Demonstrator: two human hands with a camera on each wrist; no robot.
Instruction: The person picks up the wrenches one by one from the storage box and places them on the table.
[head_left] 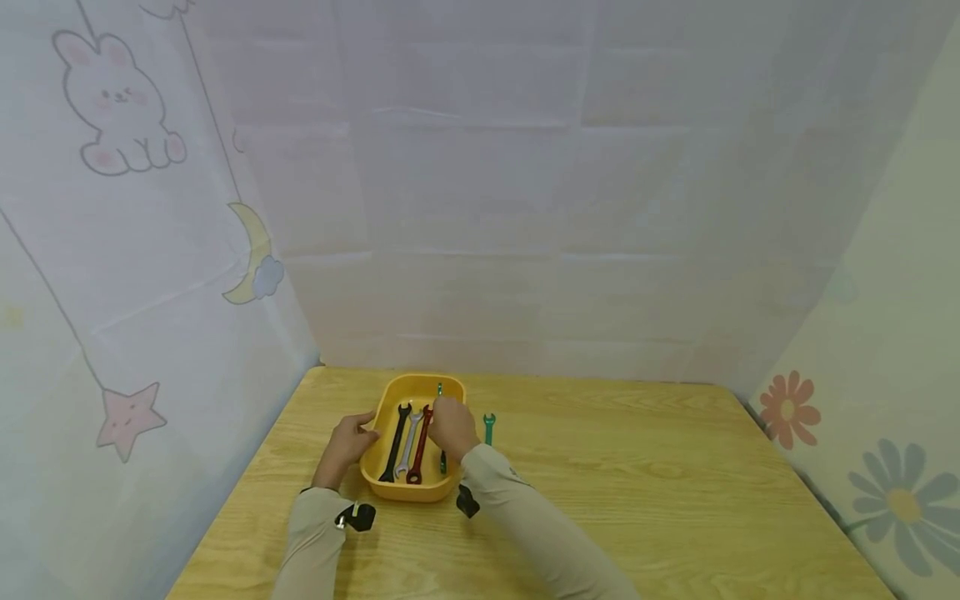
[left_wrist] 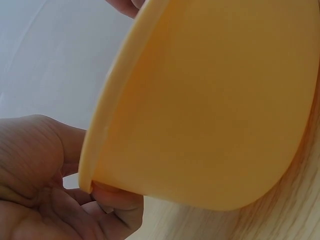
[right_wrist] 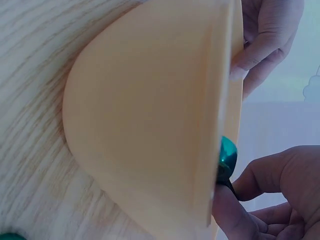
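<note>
Green metal wrench [right_wrist: 228,154] pinched in right hand [head_left: 453,427], longways along right wall of yellow plastic tub [head_left: 408,493] gripped by left hand [head_left: 348,442].

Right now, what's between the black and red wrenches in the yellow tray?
A silver wrench lies between the black wrench and the red wrench, as the head view shows.

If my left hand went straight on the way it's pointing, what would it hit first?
The yellow tray, whose edge your left hand grips. Past that, the black wrench may be next, though depth is hard to judge.
</note>
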